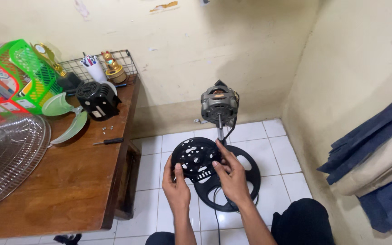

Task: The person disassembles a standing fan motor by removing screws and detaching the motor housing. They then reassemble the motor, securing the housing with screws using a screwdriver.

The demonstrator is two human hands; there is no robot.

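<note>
I hold a round black plastic fan cover plate with several cut-out holes, in both hands in front of me. My left hand grips its lower left rim. My right hand grips its right side, thumb on the face. Just beyond the plate stands a bare fan motor with its shaft pointing toward me, on a short pole over a round black base on the white tiled floor.
A wooden table at left carries a wire fan grille, a green fan blade, a black motor housing, a screwdriver, small screws and green baskets. Dark blue cloth hangs at right.
</note>
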